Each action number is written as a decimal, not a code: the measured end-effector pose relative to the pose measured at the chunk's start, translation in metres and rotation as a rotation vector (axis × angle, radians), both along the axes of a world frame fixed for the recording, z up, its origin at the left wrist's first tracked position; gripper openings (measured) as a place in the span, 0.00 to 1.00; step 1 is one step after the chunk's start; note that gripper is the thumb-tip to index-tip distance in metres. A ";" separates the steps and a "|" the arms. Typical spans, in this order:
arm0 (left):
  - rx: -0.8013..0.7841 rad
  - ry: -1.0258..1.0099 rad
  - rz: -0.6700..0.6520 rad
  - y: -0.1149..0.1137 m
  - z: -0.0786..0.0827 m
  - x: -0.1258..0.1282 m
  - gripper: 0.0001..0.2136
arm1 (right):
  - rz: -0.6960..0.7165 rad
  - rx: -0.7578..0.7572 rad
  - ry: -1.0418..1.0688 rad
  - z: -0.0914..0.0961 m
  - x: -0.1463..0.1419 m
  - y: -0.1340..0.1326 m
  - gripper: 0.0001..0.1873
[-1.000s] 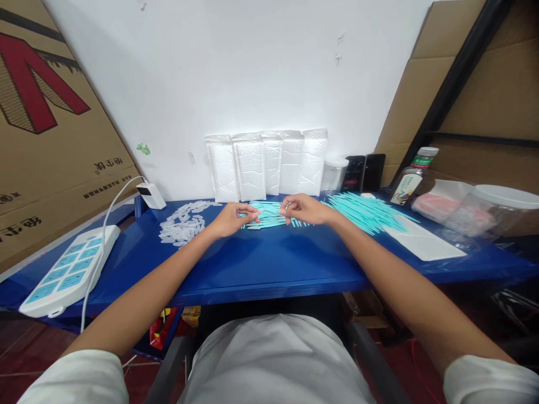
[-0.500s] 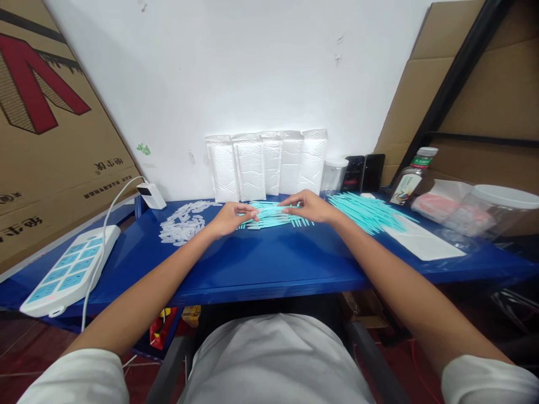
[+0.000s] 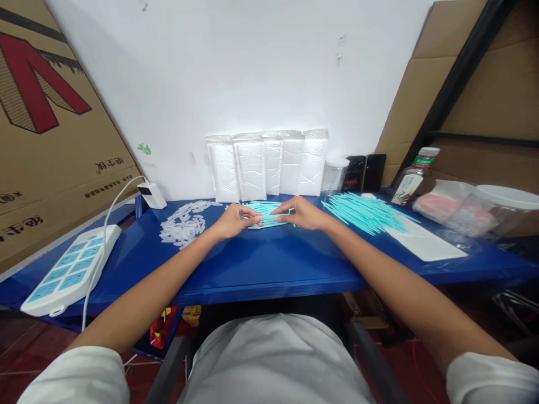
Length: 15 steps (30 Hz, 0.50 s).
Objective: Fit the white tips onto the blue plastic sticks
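My left hand [image 3: 241, 220] is closed in a pinch over the middle of the table, and what lies between its fingertips is too small to make out. Facing it, my right hand [image 3: 301, 213] pinches a thin teal stick that points toward the left fingertips. Behind and below both hands lie several teal sticks [image 3: 263, 207] in a bundle, partly hidden by the fingers. Small translucent plastic pieces [image 3: 183, 224] form a loose heap left of my left hand. To the right of my right hand spreads a larger pile of teal sticks [image 3: 364, 212].
White bubble mailers [image 3: 250, 168] lean on the wall behind the blue table [image 3: 269, 269]. A power strip [image 3: 73, 269] with a cable sits left. A clear jar [image 3: 334, 175], phones [image 3: 362, 173], a bottle [image 3: 415, 177], a white sheet [image 3: 425, 241] and a large plastic tub [image 3: 501, 207] stand right.
My hands have come closer together, the right one moving left and slightly down toward the left fingertips. The left hand has shifted slightly right.
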<state>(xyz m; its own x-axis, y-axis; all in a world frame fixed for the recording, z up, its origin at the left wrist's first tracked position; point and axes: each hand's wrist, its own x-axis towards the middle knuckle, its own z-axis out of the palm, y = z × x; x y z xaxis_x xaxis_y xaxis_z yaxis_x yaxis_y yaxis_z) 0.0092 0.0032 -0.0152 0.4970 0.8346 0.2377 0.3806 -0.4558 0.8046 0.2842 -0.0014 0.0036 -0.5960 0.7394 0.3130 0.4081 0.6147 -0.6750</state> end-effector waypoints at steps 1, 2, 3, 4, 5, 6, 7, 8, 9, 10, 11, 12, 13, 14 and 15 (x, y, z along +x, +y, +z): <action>-0.006 -0.015 0.005 0.001 -0.001 0.001 0.22 | 0.002 -0.014 0.011 -0.002 -0.002 0.000 0.23; -0.013 -0.033 0.010 0.001 -0.003 0.001 0.22 | -0.002 -0.023 0.025 -0.003 -0.004 0.001 0.24; -0.020 -0.053 0.014 0.002 -0.003 0.001 0.23 | -0.010 -0.030 0.039 -0.004 -0.005 0.001 0.26; -0.026 -0.071 0.016 0.002 -0.004 0.001 0.23 | -0.016 -0.035 0.050 -0.004 -0.005 0.002 0.27; -0.032 -0.083 0.016 0.002 -0.004 0.001 0.24 | -0.019 -0.038 0.058 -0.004 -0.004 0.002 0.28; -0.036 -0.090 0.015 0.002 -0.004 0.001 0.24 | -0.020 -0.039 0.063 -0.004 -0.004 0.002 0.28; -0.039 -0.092 0.011 0.002 -0.003 0.002 0.25 | -0.018 -0.039 0.064 -0.004 -0.003 0.003 0.29; -0.038 -0.090 0.007 0.002 -0.002 0.002 0.25 | -0.015 -0.038 0.064 -0.005 -0.003 0.003 0.29; -0.034 -0.087 0.005 0.001 -0.002 0.003 0.25 | -0.013 -0.035 0.061 -0.005 -0.003 0.004 0.29; -0.026 -0.086 0.011 0.000 -0.001 0.004 0.25 | -0.014 -0.028 0.060 -0.005 -0.003 0.005 0.28; -0.014 -0.090 0.031 -0.001 0.000 0.005 0.25 | -0.018 -0.020 0.060 -0.005 -0.003 0.006 0.27; 0.003 -0.100 0.059 -0.001 0.001 0.006 0.25 | -0.024 -0.010 0.061 -0.004 -0.003 0.007 0.26; 0.019 -0.120 0.094 -0.002 0.001 0.008 0.25 | -0.033 0.005 0.060 -0.004 -0.003 0.008 0.24; 0.030 -0.149 0.129 -0.002 0.002 0.009 0.26 | -0.047 0.024 0.058 -0.002 -0.002 0.009 0.22; 0.036 -0.181 0.163 -0.002 0.002 0.010 0.27 | -0.071 0.048 0.055 -0.001 0.001 0.011 0.20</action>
<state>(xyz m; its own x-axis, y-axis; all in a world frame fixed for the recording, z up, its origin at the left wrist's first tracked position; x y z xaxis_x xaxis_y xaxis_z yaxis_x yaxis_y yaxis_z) 0.0188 0.0010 -0.0131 0.3029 0.8896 0.3417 0.3027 -0.4298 0.8506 0.2848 0.0092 0.0025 -0.5236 0.7626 0.3799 0.4147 0.6176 -0.6682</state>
